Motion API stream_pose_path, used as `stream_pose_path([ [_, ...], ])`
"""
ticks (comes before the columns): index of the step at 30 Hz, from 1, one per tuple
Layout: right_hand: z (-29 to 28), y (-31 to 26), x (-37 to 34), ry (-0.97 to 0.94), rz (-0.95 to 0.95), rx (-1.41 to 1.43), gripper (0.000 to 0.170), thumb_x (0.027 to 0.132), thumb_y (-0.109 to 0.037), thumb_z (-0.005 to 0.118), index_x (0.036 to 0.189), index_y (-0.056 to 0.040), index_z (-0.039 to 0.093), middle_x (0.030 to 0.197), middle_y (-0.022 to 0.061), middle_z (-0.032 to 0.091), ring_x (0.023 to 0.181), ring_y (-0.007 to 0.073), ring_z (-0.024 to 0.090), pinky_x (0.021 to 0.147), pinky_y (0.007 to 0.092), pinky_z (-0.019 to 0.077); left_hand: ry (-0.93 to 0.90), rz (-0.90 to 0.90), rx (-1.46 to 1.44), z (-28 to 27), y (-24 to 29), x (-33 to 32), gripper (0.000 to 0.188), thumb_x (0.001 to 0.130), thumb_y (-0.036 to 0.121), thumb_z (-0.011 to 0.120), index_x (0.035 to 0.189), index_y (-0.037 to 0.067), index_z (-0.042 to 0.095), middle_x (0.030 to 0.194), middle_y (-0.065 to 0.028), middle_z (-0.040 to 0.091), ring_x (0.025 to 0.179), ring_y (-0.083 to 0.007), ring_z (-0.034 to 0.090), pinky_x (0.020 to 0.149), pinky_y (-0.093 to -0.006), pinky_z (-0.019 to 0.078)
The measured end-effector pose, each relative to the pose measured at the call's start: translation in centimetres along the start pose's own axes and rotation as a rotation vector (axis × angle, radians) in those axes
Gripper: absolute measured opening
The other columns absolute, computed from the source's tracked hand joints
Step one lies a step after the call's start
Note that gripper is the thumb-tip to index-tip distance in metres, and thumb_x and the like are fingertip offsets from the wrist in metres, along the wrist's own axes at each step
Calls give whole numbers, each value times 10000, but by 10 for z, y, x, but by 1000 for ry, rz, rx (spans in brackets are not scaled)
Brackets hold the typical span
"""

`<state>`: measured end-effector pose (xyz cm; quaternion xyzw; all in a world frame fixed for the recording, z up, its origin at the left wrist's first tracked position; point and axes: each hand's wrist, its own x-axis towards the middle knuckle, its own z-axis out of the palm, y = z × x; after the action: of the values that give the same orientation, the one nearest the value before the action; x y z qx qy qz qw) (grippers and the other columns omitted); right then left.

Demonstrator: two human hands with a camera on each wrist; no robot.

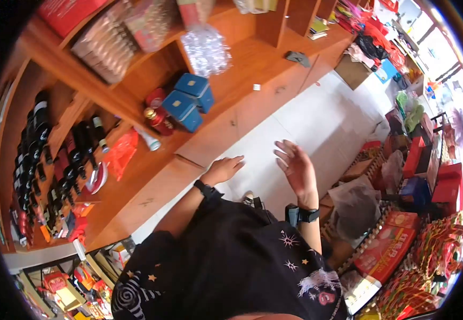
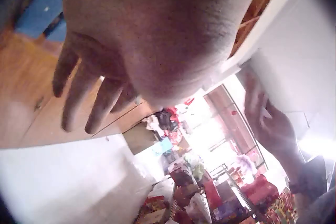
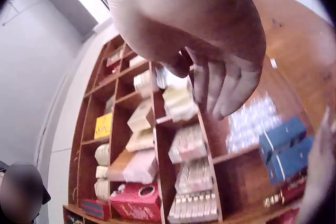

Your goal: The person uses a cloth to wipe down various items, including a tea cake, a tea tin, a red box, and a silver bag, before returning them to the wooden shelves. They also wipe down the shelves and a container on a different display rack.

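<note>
One large wooden shelving unit (image 1: 267,26) runs along the person's left side and ahead, its compartments loaded with packaged goods and its counter (image 1: 238,74) jutting out above closed cupboard doors. Pale floor (image 1: 290,120) stretches beside it. The person wears a black shirt (image 1: 226,256) with printed stars and figures. Along the right side goods are heaped, among them a red printed box (image 1: 394,240) and a cloudy plastic bag (image 1: 354,205). Dark bottles (image 1: 29,154) lie in racks at the far left, with a red plastic bag (image 1: 122,152) near them.

Next in size come a shiny clear pack (image 1: 206,50) at the edge of a shelf compartment and the two hands, both held over the floor, apart from each other. The left hand (image 1: 222,170) is empty, fingers extended and released; the right hand (image 1: 298,170) is empty too, its fingers loosely spread. Neither touches any goods.

Two blue boxes (image 1: 182,110) stand side by side on the counter, forward of the left hand and well apart from it. Just beside them is a red bottle (image 1: 159,121) with a gold top. Farther along lies a grey item (image 1: 298,58), perhaps folded cloth, though its shape is unclear. Smallest is a white square piece (image 1: 256,87) near the counter's front edge.
</note>
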<state>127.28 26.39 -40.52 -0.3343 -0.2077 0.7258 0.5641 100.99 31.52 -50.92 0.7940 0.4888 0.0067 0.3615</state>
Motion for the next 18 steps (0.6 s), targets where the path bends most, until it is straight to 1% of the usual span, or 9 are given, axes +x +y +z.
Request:
stream_pose_path([
  [1,-22,-20,-4,29,-49,18,427,1037,-347,426,1284,-24,554,1351,161,589,1189,246,584,1016,360,430,30,54,-56,17,-7,8,458,1007,361,517,1376,91,519,1221,-183,657,1138,-325,632,948,-423,497],
  [2,-32,-40,-6,154,-93,-45,404,1033,-348,444,1253,-36,574,1305,145,617,1126,231,600,973,347,431,56,108,-108,25,-5,14,423,1000,335,543,1335,78,552,1193,-180,671,1134,-326,633,945,-418,497],
  [5,-83,-73,5,340,-240,-114,325,1027,-312,479,1178,-53,606,1167,113,668,993,196,598,896,329,432,-80,62,-254,35,-1,52,385,978,301,557,1280,64,578,1138,-162,695,1074,-348,650,907,-427,511],
  [9,-126,-104,52,340,-188,-140,287,1031,-268,474,1128,-34,608,1081,111,681,936,190,620,852,301,454,-19,-15,-220,23,-5,129,340,957,264,570,1193,22,601,1081,-200,700,1016,-376,664,871,-428,520],
  [10,-128,-116,69,332,-168,-152,287,1031,-268,474,1128,-34,608,1081,111,681,936,190,620,852,301,454,-69,-93,-267,19,-10,153,342,951,258,573,1186,11,602,1076,-207,699,1008,-372,667,862,-434,521],
  [13,-143,-156,123,268,-79,-370,293,1037,-229,465,1155,3,601,1059,119,688,921,192,638,856,308,480,-49,-149,-186,11,-20,221,343,945,257,576,1171,1,602,1049,-209,698,1008,-367,665,862,-439,518],
  [15,-171,-186,165,238,-43,-492,315,1036,-227,472,1191,15,600,1065,123,689,940,189,647,861,306,492,184,-134,-176,7,-21,261,355,936,264,591,1197,24,587,1098,-203,678,1040,-380,643,861,-460,512],
  [16,-188,-198,188,301,-21,-572,333,1031,-256,487,1188,12,607,1065,121,691,935,193,651,864,308,494,218,-180,-207,3,-24,277,355,936,264,591,1197,24,587,1098,-203,678,1040,-380,643,861,-460,512],
  [18,-224,-219,234,392,40,-703,354,1016,-258,524,1261,-7,573,1052,109,700,931,190,657,882,312,494,449,-211,54,4,-27,305,358,916,223,615,1222,46,564,1146,-200,640,1066,-399,607,870,-479,499],
])
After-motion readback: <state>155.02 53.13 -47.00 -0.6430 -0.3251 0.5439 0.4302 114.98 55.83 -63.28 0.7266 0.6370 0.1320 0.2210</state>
